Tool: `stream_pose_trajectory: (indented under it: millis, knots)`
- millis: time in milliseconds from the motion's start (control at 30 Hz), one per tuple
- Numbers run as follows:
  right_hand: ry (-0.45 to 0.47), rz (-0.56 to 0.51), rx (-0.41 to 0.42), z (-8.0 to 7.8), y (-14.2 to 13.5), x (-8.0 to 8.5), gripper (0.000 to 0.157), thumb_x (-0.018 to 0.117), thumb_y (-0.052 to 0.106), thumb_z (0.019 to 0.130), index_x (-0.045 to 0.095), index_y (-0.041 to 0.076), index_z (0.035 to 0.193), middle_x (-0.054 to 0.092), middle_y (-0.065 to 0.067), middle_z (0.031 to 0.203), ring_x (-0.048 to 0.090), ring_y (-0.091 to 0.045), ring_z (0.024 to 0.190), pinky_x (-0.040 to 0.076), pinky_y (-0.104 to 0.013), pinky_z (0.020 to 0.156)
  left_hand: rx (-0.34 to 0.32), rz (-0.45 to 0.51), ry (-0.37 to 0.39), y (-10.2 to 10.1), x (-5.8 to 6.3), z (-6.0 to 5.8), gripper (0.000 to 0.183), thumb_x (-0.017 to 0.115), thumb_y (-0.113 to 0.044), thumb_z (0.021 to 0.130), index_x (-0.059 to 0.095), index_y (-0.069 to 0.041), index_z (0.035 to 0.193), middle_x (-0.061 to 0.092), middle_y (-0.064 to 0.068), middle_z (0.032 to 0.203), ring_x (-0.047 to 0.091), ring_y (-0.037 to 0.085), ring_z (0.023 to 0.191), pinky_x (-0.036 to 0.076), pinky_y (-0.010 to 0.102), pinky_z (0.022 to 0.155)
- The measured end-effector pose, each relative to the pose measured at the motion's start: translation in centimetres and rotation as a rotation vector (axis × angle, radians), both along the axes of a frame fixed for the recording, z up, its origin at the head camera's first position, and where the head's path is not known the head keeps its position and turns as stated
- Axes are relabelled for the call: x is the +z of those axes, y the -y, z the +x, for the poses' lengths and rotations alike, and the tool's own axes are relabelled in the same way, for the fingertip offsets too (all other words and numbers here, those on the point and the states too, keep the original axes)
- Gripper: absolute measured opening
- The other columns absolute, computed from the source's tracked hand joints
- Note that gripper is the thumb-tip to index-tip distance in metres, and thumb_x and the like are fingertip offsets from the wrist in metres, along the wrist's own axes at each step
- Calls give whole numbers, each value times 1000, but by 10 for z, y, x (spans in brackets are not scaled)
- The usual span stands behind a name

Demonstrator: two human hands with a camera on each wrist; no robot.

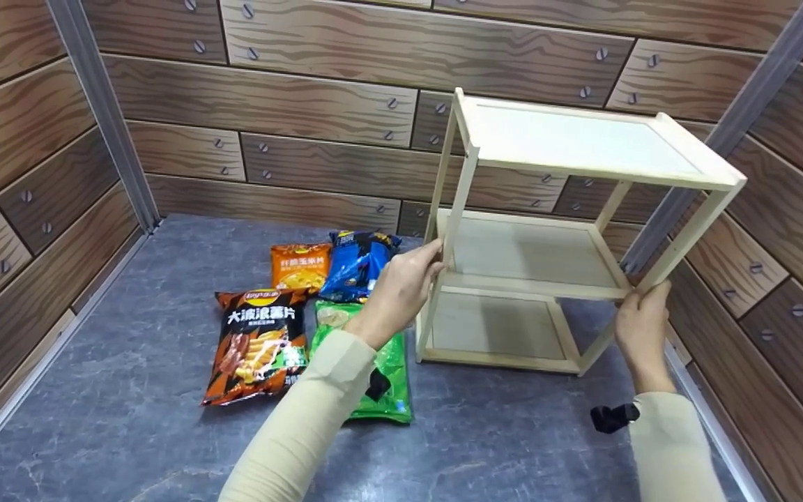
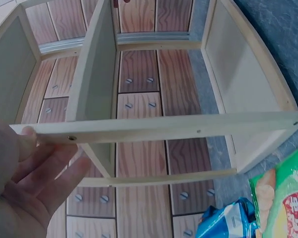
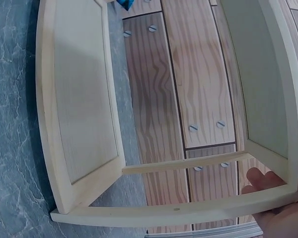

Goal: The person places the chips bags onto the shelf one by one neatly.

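Note:
A pale wooden three-tier shelf [image 1: 583,169] with whitish panels stands on the grey marbled surface at the right. My left hand [image 1: 401,289] grips its front left post at mid height; in the left wrist view the thumb lies on one side of the post [image 2: 164,127] and the fingers on the other. On the opposite side, my right hand [image 1: 644,335] holds the front right post just below the middle tier. Fingertips [image 3: 260,178] show past that post in the right wrist view. Part of the right palm is cut off there.
Left of the shelf lie chip bags: small orange [image 1: 300,263], blue [image 1: 356,265], black-and-orange [image 1: 258,341] and green [image 1: 394,369]. My left forearm partly covers the green one. Wood-patterned walls [image 1: 318,90] enclose the back and both sides.

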State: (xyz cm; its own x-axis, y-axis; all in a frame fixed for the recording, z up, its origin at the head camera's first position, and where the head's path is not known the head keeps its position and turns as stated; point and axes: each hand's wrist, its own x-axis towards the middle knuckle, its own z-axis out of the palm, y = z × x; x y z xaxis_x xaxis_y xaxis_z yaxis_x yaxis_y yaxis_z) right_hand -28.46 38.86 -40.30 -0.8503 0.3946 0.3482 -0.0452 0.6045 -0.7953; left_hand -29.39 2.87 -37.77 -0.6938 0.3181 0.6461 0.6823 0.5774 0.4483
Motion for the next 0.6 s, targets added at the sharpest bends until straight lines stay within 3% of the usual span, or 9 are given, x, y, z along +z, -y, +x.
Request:
stream_pose_trajectory:
  millis: [133,433,600]
  knots:
    - [9,12,2,1,0,0,43,22,18,104,27,-1,142,55,-26,117,56,-25,90,43,-20,61,-4,-23,10,5,-1,1,36,48,-13,104,56,1,136,67,17,127,67,28,114,57,35,94]
    - [16,44,-7,3,0,2,41,22,20,104,31,-2,137,58,-26,112,54,-16,79,44,-22,57,-26,-25,74,16,-5,1,35,44,-8,104,56,-2,137,68,13,125,68,21,112,56,31,95]
    - [69,93,24,6,-4,6,42,21,22,104,31,-5,135,57,-32,109,55,-22,72,42,-29,48,-12,-68,120,24,-12,2,36,43,-11,106,54,-4,139,69,10,123,68,20,111,56,31,94]
